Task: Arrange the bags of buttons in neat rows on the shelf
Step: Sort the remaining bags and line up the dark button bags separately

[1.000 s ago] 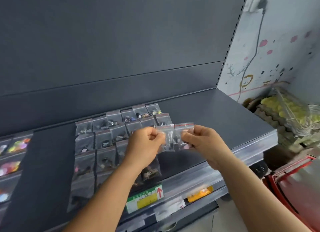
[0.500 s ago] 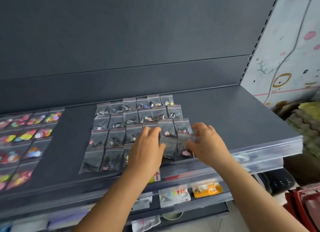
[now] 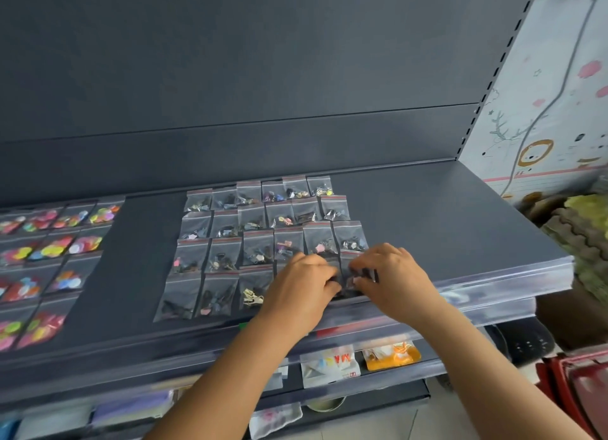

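With our left hand [image 3: 301, 285] and right hand [image 3: 391, 280] both pinching the small clear zip bags of dark buttons [image 3: 353, 276] at the front edge of the dark grey metal shelf [image 3: 460, 216], we judge a careless nudge could slide them off or skew the neighbouring row

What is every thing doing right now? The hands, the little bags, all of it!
Left hand: fingers curled, pinching a small bag at the shelf's front.
Right hand: fingers curled, pinching the bag beside it.
Held bags: lying down on the shelf, front row, mostly hidden.
Dark button bags: sealed, flat, in neat rows.
Colourful button bags: flat, in rows at far left.
Shelf: bare on its right part.
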Action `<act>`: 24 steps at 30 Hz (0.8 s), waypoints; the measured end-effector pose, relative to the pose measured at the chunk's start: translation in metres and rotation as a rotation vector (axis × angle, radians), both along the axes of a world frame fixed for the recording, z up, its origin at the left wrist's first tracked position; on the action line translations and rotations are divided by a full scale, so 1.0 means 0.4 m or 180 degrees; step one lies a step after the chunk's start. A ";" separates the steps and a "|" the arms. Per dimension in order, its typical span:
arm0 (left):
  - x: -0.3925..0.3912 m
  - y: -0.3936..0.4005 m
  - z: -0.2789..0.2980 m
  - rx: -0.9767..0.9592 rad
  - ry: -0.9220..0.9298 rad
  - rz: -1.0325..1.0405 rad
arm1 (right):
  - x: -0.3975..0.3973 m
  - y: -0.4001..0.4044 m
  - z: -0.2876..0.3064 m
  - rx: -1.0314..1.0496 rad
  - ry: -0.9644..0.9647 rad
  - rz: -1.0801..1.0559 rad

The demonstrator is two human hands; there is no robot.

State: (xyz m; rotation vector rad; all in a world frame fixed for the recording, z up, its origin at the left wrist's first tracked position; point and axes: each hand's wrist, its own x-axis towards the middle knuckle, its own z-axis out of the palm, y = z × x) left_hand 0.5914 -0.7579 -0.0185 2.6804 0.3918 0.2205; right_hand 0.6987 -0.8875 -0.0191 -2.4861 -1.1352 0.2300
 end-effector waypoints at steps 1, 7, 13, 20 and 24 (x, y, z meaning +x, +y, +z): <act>-0.002 0.000 -0.002 -0.0032 -0.0065 0.0019 | 0.002 0.002 0.000 0.0083 -0.0044 0.0022; -0.006 0.006 -0.006 0.0011 -0.0059 -0.0009 | 0.007 0.013 -0.010 0.0008 -0.0161 0.0149; 0.002 0.010 -0.004 0.0159 -0.0039 -0.0089 | 0.009 0.017 -0.003 -0.0157 -0.0175 0.0113; -0.003 0.012 0.003 0.0180 0.0016 -0.0098 | 0.001 0.012 0.012 -0.0171 -0.0211 0.0121; -0.026 0.023 0.028 0.0102 -0.0068 0.0074 | -0.015 0.029 0.035 -0.0103 -0.0130 -0.0004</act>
